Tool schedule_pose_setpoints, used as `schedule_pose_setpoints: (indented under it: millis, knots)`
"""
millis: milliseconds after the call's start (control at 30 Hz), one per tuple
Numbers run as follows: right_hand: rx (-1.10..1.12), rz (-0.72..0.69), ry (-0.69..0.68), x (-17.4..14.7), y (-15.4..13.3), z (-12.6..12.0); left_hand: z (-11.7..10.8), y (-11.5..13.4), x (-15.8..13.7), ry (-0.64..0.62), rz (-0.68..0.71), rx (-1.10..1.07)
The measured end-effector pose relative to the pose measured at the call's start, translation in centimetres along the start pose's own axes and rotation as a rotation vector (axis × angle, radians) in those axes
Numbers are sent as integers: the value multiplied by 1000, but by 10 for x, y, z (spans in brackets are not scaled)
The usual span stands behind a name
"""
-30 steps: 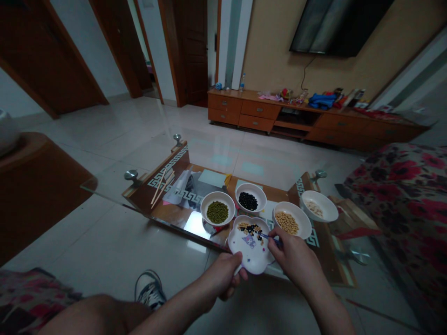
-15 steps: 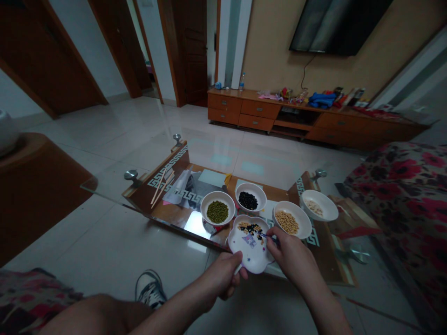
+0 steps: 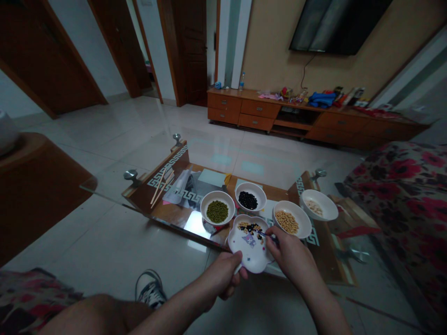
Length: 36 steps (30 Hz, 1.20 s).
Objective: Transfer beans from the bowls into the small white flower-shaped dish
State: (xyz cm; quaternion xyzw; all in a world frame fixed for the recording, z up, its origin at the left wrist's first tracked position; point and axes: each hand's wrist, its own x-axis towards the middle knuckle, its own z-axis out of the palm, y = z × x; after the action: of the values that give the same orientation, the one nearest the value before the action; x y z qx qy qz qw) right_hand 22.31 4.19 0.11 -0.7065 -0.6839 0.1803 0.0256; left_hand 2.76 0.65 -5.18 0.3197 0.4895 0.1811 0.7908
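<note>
A flower-shaped white plate (image 3: 249, 253) with a cartoon print stands at the near edge of a glass coffee table (image 3: 115, 179). Mixed dark and pale beans (image 3: 250, 228) lie at its far side. My left hand (image 3: 223, 275) grips the plate's near rim. My right hand (image 3: 289, 253) holds thin blue tweezers (image 3: 266, 234) whose tips reach into the mixed beans. Behind the plate stand white bowls: green beans (image 3: 217, 211), black beans (image 3: 248, 200), yellow soybeans (image 3: 287, 222), and a bowl of a few pale beans (image 3: 316, 207).
Wooden chopsticks (image 3: 161, 184) and papers lie on the table's lower shelf at the left. My knee and a sneaker (image 3: 150, 289) are below the table's near edge. A flowered sofa (image 3: 405, 195) is at the right, a wooden TV cabinet (image 3: 307, 118) at the far wall.
My right hand has shifted slightly left and up, bringing the tweezers' tips further into the mixed beans. The left hand and the plate stay where they were.
</note>
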Motion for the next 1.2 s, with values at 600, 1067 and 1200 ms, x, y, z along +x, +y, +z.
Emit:
schedule_pose_setpoints:
  millis: [600, 1067, 1200]
  knots:
    - [46, -40, 17, -1, 0, -4, 1, 4, -3, -3, -10, -3]
    - [190, -72, 364, 8, -14, -6, 1, -3, 1, 20, -8, 4]
    - [209, -83, 413, 11, -20, -8, 1, -4, 1, 19, -18, 11]
